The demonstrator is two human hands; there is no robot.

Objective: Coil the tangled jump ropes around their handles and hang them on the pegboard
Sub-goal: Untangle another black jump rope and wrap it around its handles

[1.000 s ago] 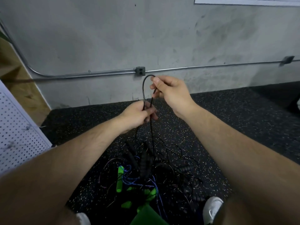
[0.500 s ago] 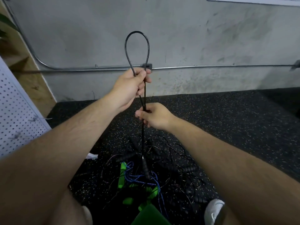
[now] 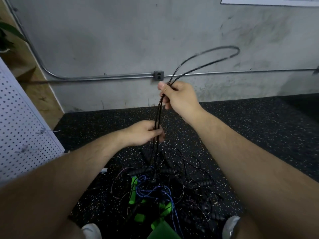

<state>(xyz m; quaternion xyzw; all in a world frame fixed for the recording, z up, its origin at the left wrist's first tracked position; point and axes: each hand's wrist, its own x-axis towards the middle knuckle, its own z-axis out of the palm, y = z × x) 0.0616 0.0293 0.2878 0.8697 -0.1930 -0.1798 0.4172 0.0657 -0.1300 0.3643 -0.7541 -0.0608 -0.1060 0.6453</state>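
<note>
Jump rope (image 3: 157, 114), black, doubled: two strands run nearly upright from the tangled pile (image 3: 172, 171) on the rubber floor (image 3: 259, 135), pass through both hands, and end in a loop that arcs up and to the right against the wall (image 3: 120, 40), blurred. Right hand (image 3: 180, 98) is the upper one, with fingers curled round the strands and thumb pointing up. Left hand (image 3: 146, 133) sits directly below, nearer the pile, fingers closed round the same pair. Handles of this rope cannot be identified; they probably lie in the pile among the green handles (image 3: 133, 188) and blue cord (image 3: 165, 192).

Assessment: extraction stage, coiling not begun. The rope's long axis runs from pile to hand, so the next pull should follow that line upward. The left hand is better placed to clear snags. Pegboard (image 3: 22, 128) stands on the left arm's side.
</note>
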